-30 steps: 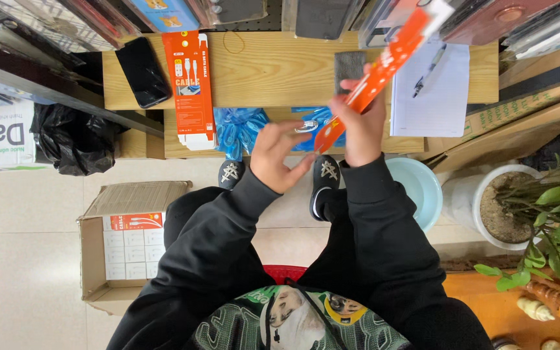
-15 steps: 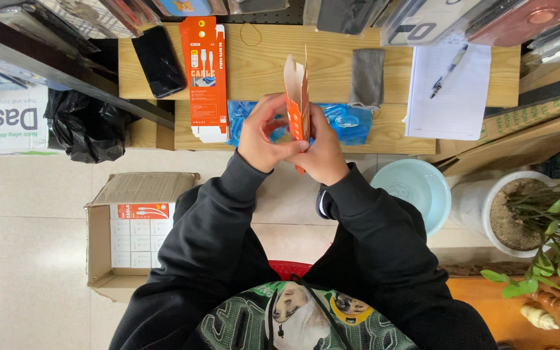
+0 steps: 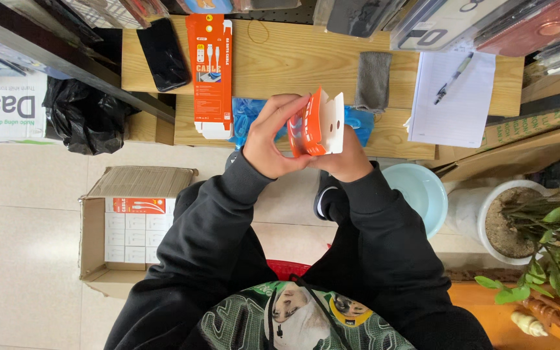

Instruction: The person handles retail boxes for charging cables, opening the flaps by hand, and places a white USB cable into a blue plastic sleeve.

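Both hands hold a small orange and white cardboard box (image 3: 317, 123) in front of the wooden bench (image 3: 293, 65). My left hand (image 3: 272, 137) wraps its left side, fingers curled over the top edge. Under the box's right side sits my right hand (image 3: 340, 159), supporting the white end flap, which stands open. A second orange box (image 3: 210, 74) of the same kind lies flat on the bench to the left. Blue plastic wrap (image 3: 247, 115) lies just behind the held box.
A black phone (image 3: 162, 55), a grey cloth (image 3: 373, 81) and a notepad with a pen (image 3: 452, 97) lie on the bench. An open carton of white boxes (image 3: 131, 227) stands on the floor at left. A pale blue bowl (image 3: 419, 194) and a potted plant (image 3: 526, 223) are at right.
The long flat orange box held up at an angle came down to the middle. Both hands closed around it, and it now stands shorter with its white end flap open.
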